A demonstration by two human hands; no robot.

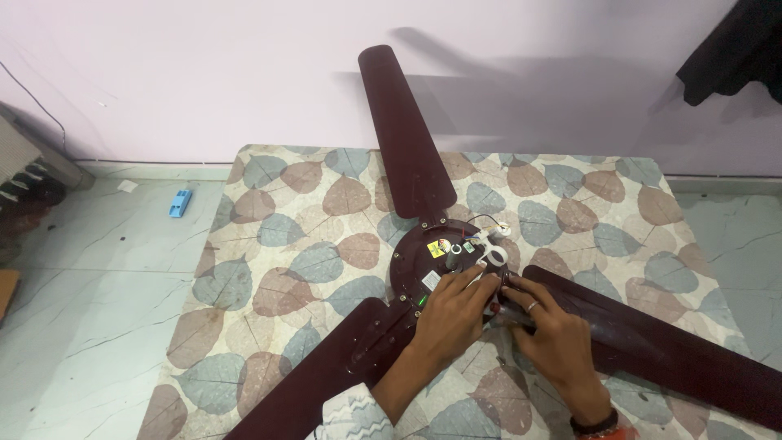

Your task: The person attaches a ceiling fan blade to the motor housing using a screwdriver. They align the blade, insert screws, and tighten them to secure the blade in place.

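Note:
A dark maroon ceiling fan lies flat on a leaf-patterned cloth [277,244]. Its round motor hub [411,265] carries small stickers, a black wire and white plastic fittings [491,248]. One blade [403,134] points away towards the wall, another [668,346] runs right, a third [326,367] runs to the lower left. My left hand [450,314] rests on the hub's near right side, fingertips by the central shaft. My right hand [554,334], with a ring on one finger, presses where the right blade meets the hub. Whether either hand holds a small part is hidden.
The cloth covers a low square surface on a pale marble floor [90,277]. A small blue object [180,202] lies on the floor at the left, near a pale lilac wall [204,73]. Dark fabric [737,49] hangs at the top right.

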